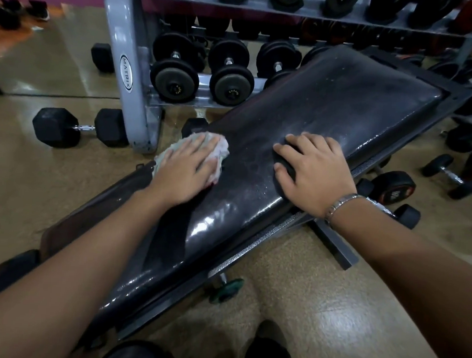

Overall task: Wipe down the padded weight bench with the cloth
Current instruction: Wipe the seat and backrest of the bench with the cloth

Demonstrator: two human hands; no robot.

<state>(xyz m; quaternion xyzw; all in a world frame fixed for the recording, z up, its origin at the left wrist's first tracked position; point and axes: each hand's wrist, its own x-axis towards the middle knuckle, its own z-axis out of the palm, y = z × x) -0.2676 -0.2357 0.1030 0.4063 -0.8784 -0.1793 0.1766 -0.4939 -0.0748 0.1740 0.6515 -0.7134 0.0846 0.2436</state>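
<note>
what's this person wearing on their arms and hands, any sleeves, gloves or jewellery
Both forearms are bare, with no sleeves in view and no gloves. The left hand wears nothing visible. The right hand has a silver metal link bracelet or watch band at the wrist.

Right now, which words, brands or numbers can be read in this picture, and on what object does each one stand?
"MATRIX": oval badge on the grey rack post.
Dumbbell end caps on the rack: printed text, too small to read.
Red-rimmed dumbbell on the floor: pale digits, too blurred to read.
Bench pad, cloth and bracelet: no text.
</note>
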